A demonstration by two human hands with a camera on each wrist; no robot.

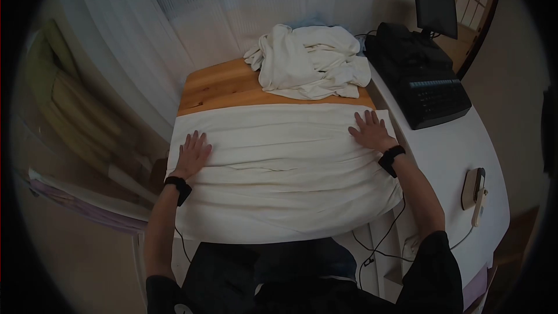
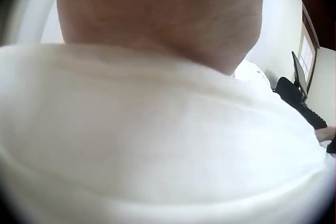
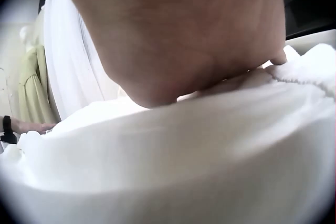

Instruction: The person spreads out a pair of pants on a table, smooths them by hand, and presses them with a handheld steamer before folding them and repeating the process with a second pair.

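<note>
Left on the tabletop (image 1: 216, 88), the left hand (image 1: 193, 156) spreads flat, holding nothing; across the tabletop's near part lies creased white cloth (image 1: 273, 152), which uneven pressure could skew; at the tabletop's right, the right hand (image 1: 372, 132), flat and empty, could deepen creases by sliding.

Both arms (image 1: 161, 221) outstretched, fingers (image 1: 195, 141) spread

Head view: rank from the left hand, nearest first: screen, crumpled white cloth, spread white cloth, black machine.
1. Spread white cloth: directly under the left hand, touching it.
2. Crumpled white cloth: ahead and to the right, beyond the spread cloth.
3. Black machine: farther right, past the crumpled cloth.
4. Screen: farthest, upper right, behind the machine.
</note>
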